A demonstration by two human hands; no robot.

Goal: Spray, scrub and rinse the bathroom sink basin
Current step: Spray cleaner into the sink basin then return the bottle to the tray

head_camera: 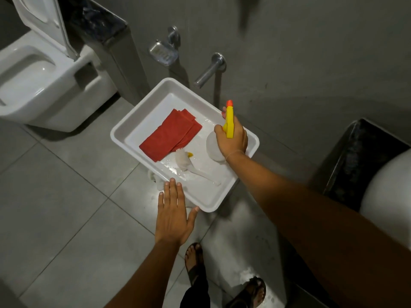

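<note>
At the far left a white toilet (33, 85) is standing with its lid raised, against a dark ledge (97, 21) and grey wall (311, 52). Grey floor tiles (55, 207) are spreading below, wet and shining near the middle. The left hand (172, 214) is hovering flat with its grip spread wide, fingers fanned, its fingertips at the near-left edge of a white tray (124, 130); I cannot tell whether they are touching it. Just beyond that grip, inside the tray, a folded red cloth (169, 135) is lying, and a white scrub brush (184, 162) is lying beside it on the wet tray bottom. Above the tray a metal soap dish (163, 52) and a tap (210, 71) are jutting from the wall. The right hand (232, 137) is closing its grip around the neck of a spray bottle (229, 123), whose yellow head is pointing away and whose pale body is standing in the tray's right corner, under the palm. Far right, the pale rim of the sink basin (387, 192) is showing beside a dark surface (360, 156).
</note>
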